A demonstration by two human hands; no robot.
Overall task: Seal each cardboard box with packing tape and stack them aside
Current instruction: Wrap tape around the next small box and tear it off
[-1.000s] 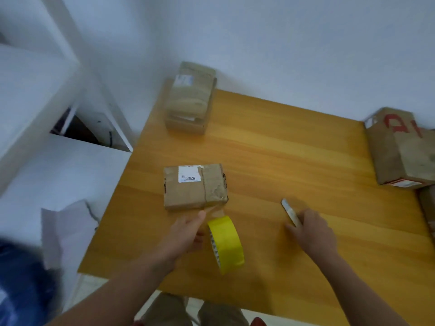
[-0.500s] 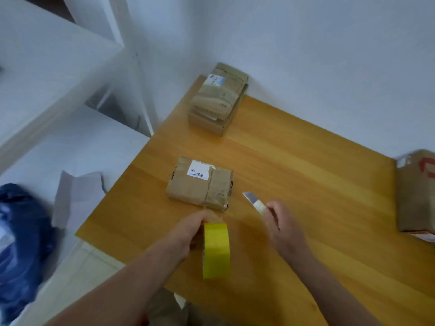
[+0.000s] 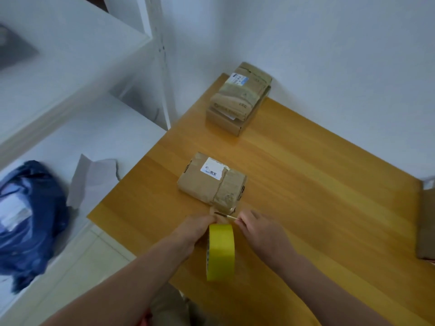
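Head view: left hand (image 3: 188, 236) curls its fingers round the yellow tape roll (image 3: 221, 250), at six o'clock from the cardboard box (image 3: 207, 184). Right hand (image 3: 261, 234) pinches a thin blade (image 3: 226, 216) just above the roll.

The left hand (image 3: 193, 234) grips the yellow tape roll (image 3: 220, 251); its fingertips lie behind the roll and are not visible. The right hand (image 3: 257, 231) pinches a thin tool (image 3: 226, 216). Only the tip of the tool shows, so its type cannot be determined. The print on the white label (image 3: 213, 171) of the near box (image 3: 202, 187) is too small to read. The lower box (image 3: 223, 125) of the far stack is largely covered by the upper box (image 3: 242, 90). The right picture edge cuts off a further cardboard box (image 3: 426, 222). The blue bag (image 3: 30, 222) is blurred and cut off at the left edge.
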